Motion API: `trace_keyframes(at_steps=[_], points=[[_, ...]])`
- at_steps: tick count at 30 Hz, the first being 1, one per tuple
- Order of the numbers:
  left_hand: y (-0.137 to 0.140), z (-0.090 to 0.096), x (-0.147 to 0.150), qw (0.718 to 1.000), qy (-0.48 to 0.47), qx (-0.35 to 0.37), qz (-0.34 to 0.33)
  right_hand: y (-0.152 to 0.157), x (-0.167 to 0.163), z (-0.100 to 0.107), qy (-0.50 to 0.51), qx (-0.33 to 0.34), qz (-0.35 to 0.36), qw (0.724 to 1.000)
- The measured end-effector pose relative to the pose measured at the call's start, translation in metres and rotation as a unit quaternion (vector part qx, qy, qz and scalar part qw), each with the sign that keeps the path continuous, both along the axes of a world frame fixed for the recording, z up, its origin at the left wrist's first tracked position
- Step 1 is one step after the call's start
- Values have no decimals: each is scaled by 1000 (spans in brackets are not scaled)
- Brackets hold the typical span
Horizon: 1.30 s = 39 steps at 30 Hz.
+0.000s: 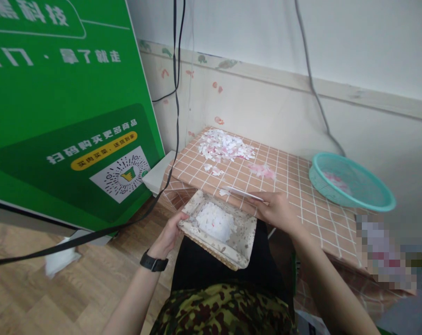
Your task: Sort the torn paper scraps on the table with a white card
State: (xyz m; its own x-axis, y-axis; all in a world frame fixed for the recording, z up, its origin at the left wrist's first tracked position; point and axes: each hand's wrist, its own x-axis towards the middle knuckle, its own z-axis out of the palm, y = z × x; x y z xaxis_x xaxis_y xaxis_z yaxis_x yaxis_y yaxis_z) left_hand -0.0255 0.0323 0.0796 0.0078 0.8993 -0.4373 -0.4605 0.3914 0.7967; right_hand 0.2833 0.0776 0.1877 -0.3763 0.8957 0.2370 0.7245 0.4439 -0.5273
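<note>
My left hand (169,232), with a dark watch on the wrist, grips the left edge of a fabric-lined basket (244,244). The basket is held just below the table's front edge, and a heap of white paper scraps (216,221) lies in it. In my right hand (275,210) is a thin, flat white card-like piece (245,192), held low over the table edge. A small white scrap (224,191) lies at its far end. Further back on the table are a large pile of white and pink scraps (224,146) and a smaller pink patch (263,171).
A checked brown cloth covers the table (287,170). A turquoise plastic colander (336,197) with pink scraps stands at its right. On the left is a tall green cabinet (57,102), and a black cable (177,116) hangs in front of the table's left corner.
</note>
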Motion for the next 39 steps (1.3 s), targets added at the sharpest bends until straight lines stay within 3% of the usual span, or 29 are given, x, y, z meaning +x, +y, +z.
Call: trace_keyframes(at_steps=[6, 12, 18, 28, 33, 39], points=[[0, -2, -1, 1000, -7, 10, 1, -4, 0, 3, 30, -54, 14, 998], [1, -4, -1, 1000, 1, 15, 4, 25, 5, -5, -18, 34, -121, 992], [1, -2, -1, 1000, -3, 14, -14, 48, 4, -14, -76, 73, -144, 984], [0, -2, -3, 1000, 8, 6, -13, 51, 3, -5, -74, 48, -74, 993], [0, -2, -4, 1000, 10, -5, -9, 51, 0, -3, -81, 41, -90, 992], [0, 0, -4, 1000, 15, -5, -5, 53, -6, -1, -81, 48, -59, 994]])
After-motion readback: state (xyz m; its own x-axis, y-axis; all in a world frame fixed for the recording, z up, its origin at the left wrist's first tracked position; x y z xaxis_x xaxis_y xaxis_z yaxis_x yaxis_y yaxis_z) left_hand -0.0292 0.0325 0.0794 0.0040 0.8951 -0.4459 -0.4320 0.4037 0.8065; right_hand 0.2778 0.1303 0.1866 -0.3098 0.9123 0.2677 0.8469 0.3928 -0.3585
